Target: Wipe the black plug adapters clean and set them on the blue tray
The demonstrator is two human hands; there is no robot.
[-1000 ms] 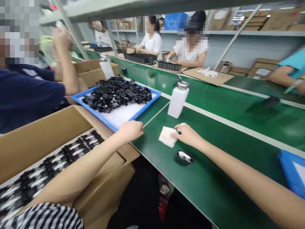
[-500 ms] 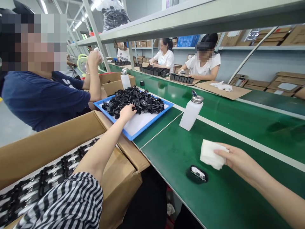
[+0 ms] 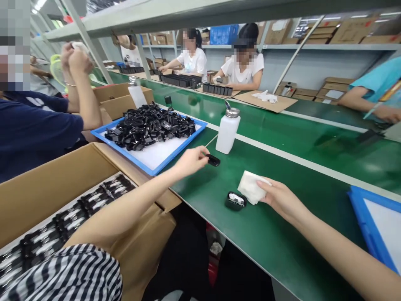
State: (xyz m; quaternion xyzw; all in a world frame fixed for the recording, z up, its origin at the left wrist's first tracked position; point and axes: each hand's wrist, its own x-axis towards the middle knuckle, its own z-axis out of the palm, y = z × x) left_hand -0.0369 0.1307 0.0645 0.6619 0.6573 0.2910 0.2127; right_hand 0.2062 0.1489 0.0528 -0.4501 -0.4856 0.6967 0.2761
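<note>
So, what's the left hand [image 3: 191, 162] up to?
Pinching a black part [image 3: 213, 160] at the fingertips, apparently to keep it off the green surface [image 3: 297, 238].
And the right hand [image 3: 282, 200]?
Grasping a wipe [image 3: 252, 187], just beside a small black holder [image 3: 235, 200].

The left hand [image 3: 191, 162] is pinching a small plastic part [image 3: 213, 160], with a dispenser bottle [image 3: 227, 133] standing just behind it and a tray [image 3: 180, 149] lying to its left, while the right hand [image 3: 282, 198] is gripping a cloth [image 3: 250, 187] just right of a small case [image 3: 235, 200] on the workbench [image 3: 275, 234]
</note>
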